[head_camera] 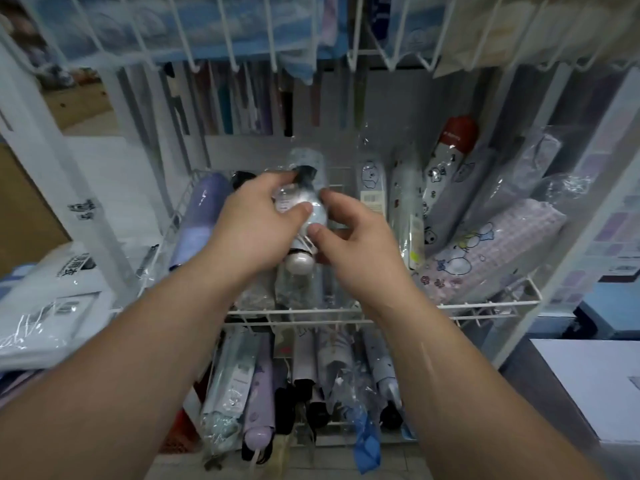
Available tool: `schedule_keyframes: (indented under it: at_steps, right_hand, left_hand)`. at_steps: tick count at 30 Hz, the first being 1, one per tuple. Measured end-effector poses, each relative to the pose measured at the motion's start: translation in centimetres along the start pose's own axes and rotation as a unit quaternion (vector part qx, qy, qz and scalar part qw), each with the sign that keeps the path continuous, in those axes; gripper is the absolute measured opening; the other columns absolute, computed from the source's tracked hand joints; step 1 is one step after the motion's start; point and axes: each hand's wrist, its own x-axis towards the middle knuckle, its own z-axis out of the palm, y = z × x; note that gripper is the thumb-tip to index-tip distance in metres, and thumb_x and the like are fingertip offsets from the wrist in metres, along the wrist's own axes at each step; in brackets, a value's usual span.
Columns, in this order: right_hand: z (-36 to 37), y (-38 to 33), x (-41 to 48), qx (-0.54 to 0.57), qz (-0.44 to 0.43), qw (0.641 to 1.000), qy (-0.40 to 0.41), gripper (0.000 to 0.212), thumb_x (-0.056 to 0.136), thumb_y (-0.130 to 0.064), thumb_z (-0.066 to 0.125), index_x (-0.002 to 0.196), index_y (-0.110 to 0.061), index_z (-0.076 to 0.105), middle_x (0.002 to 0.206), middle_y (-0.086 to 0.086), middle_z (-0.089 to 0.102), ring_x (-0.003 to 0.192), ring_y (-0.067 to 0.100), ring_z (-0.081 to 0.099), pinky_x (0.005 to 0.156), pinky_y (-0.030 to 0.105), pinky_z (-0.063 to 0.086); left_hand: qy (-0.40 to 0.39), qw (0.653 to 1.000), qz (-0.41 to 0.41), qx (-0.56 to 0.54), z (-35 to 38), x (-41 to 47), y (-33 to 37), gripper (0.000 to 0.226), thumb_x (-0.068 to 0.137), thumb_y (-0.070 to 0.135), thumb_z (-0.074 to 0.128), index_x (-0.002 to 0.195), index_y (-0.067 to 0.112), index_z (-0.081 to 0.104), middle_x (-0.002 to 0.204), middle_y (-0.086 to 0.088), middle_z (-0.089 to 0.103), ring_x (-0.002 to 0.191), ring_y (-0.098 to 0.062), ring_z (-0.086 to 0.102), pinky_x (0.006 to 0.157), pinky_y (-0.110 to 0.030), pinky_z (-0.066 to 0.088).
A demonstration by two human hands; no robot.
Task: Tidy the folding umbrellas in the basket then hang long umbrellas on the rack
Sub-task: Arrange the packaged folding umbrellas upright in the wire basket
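Gripping one plastic-wrapped folding umbrella (316, 206), the left hand (256, 220) and right hand (360, 244) clamp their fingers around its middle, above the wire basket (311, 311). One lilac umbrella (201, 220) lies left of the fingers; at least five patterned umbrellas (491, 244) lean to their right.

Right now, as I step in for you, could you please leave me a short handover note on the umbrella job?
Left hand grips the pale blue folding umbrella over the middle basket; right hand pinches its side.
Lilac umbrella lies at the basket's left, patterned umbrellas lean at its right.
Sorting is under way. Left: set this one down, straighten the leaning ones, then hang the long umbrellas.
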Motion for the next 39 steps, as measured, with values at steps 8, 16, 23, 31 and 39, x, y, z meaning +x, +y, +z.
schedule_keyframes:
  at_steps: [8, 16, 23, 31, 39]
  right_hand:
    - [5.8, -0.5, 2.6, -0.188, -0.028, 0.971, -0.148, 0.033, 0.090, -0.013, 0.065, 0.122, -0.017, 0.067, 0.111, 0.003, 0.074, 0.104, 0.020, 0.068, 0.092, 0.038, 0.053]
    - [1.3, -1.0, 1.9, -0.292, -0.075, 0.950, -0.081, 0.034, 0.094, -0.024, 0.063, 0.128, -0.022, 0.066, 0.119, -0.001, 0.070, 0.105, 0.017, 0.064, 0.093, 0.030, 0.051]
    - [-7.5, 1.1, -1.8, -0.342, -0.095, 0.912, 0.205, 0.022, 0.089, -0.029, 0.069, 0.110, -0.021, 0.072, 0.096, -0.006, 0.063, 0.093, 0.021, 0.061, 0.081, 0.032, 0.048]
    - [-13.6, 3.3, -5.5, -0.317, -0.018, 0.888, 0.333, 0.025, 0.083, -0.036, 0.076, 0.093, -0.023, 0.057, 0.084, -0.005, 0.054, 0.077, 0.010, 0.046, 0.063, 0.022, 0.030]
    - [-13.0, 4.3, -5.6, -0.322, 0.020, 0.906, 0.274, 0.043, 0.081, -0.041, 0.075, 0.105, -0.028, 0.041, 0.090, 0.000, 0.060, 0.080, 0.023, 0.059, 0.066, 0.034, 0.043]
  left_hand:
    - [0.001, 0.905, 0.048, 0.423, -4.4, 0.7, -3.4, 0.044, 0.085, 0.048, 0.064, 0.125, 0.030, 0.066, 0.114, -0.017, 0.062, 0.104, -0.041, 0.057, 0.082, -0.042, 0.049]
    - [0.045, 0.857, 0.081, 0.507, -3.5, 0.2, -2.6, 0.054, 0.086, 0.056, 0.060, 0.124, 0.018, 0.065, 0.125, -0.016, 0.054, 0.117, -0.039, 0.046, 0.092, -0.050, 0.043]
    - [-0.051, 0.928, 0.196, 0.311, 2.8, -1.7, 1.8, 0.050, 0.091, 0.044, 0.064, 0.134, 0.020, 0.060, 0.120, -0.010, 0.060, 0.116, -0.034, 0.053, 0.100, -0.046, 0.044]
    - [-0.250, 0.957, 0.135, 0.052, 11.8, -3.0, 4.4, 0.060, 0.091, 0.040, 0.069, 0.143, 0.050, 0.042, 0.128, 0.010, 0.054, 0.110, -0.009, 0.058, 0.099, -0.033, 0.049]
    - [-0.275, 0.951, 0.121, 0.073, 14.4, -3.4, 4.1, 0.070, 0.091, 0.039, 0.069, 0.149, 0.049, 0.032, 0.127, 0.005, 0.062, 0.107, -0.014, 0.062, 0.093, -0.035, 0.053]
